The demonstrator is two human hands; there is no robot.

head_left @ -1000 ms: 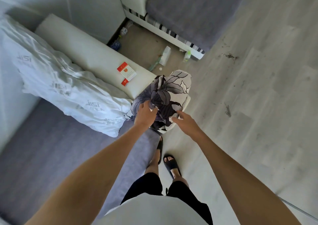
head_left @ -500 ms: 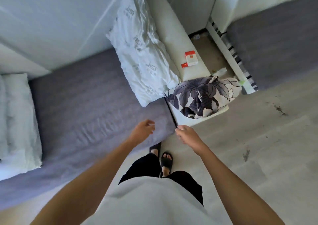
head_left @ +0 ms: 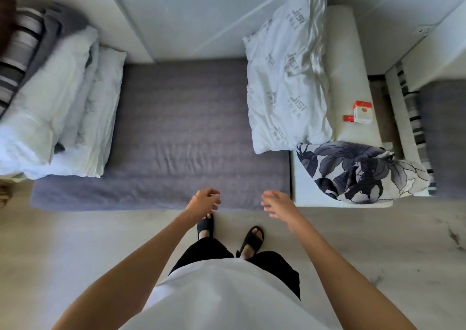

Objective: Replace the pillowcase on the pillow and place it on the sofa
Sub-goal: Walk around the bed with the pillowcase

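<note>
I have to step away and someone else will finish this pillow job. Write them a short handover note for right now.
Hands: left hand and right hand hold nothing, fingers loosely curled, over the front edge of the grey sofa seat.
Things: bare white pillow leans at the seat's right end against the white armrest. The floral pillowcase lies crumpled on the armrest's front end, beside the pillow's lower corner.
Done: the pillow is bare; the floral case is off it.
Left: put a case on the pillow, then set it on the sofa. More white bedding is piled at the left end.
</note>
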